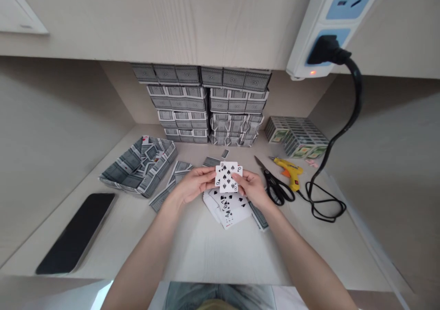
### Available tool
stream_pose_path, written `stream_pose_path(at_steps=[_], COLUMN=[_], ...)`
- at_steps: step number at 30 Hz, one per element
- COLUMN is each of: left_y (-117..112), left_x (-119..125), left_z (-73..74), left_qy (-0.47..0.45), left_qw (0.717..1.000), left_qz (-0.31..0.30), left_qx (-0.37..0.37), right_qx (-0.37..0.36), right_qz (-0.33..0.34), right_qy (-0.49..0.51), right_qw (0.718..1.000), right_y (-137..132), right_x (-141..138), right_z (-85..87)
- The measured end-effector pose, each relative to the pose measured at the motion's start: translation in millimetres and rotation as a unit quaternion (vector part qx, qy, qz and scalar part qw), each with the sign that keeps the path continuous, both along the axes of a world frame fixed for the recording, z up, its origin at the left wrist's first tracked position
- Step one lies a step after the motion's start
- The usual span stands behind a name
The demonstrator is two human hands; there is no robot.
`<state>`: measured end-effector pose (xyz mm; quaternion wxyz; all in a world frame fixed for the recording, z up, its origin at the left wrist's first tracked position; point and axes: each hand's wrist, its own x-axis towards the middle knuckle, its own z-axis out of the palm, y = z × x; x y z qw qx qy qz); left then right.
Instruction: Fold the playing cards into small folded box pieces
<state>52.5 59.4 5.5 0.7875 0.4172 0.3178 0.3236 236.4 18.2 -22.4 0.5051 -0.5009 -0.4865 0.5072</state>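
Between my two hands I hold a few playing cards face up, an eight of spades on top and others peeking out at both sides. My left hand pinches their left edge. With the thumb over the front card, my right hand grips the right side. Below them on the table lies a loose pile of face-up cards. Strips of folded cards with grey patterned backs lie beside my left hand, and another strip sits under my right wrist.
A tray made of cards holds loose pieces at left, near a black phone. Card-covered boxes are stacked behind. Black scissors, a yellow glue gun, its cord and packed decks lie right. A power strip hangs above.
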Motion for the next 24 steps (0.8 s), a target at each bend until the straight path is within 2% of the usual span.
stream_pose_path(at_steps=[5, 10, 14, 18, 24], left_y=[-3.9, -4.3, -3.5, -3.8, -4.5], left_x=[10.4, 18.9, 20.7, 20.3, 20.9], left_z=[-4.9, -15.7, -20.4, -18.6, -17.3], left_qy=[0.019, 0.054, 0.053, 0.036, 0.046], left_qw=[0.999, 0.995, 0.996, 0.998, 0.997], left_qz=[-0.007, 0.036, 0.05, 0.049, 0.051], left_qx=[0.035, 0.07, 0.053, 0.028, 0.033], right_qx=[0.044, 0.07, 0.067, 0.062, 0.039], right_qz=[-0.025, -0.041, -0.03, -0.016, -0.022], right_qy=[-0.046, -0.097, -0.11, -0.105, -0.084], right_qw=[0.998, 0.992, 0.991, 0.992, 0.995], right_y=[1.5, 1.4, 1.5, 2.1, 3.3], right_x=[-1.2, -1.3, 0.3, 2.6, 3.4], right_z=[-4.2, -7.8, -8.8, -7.9, -7.5])
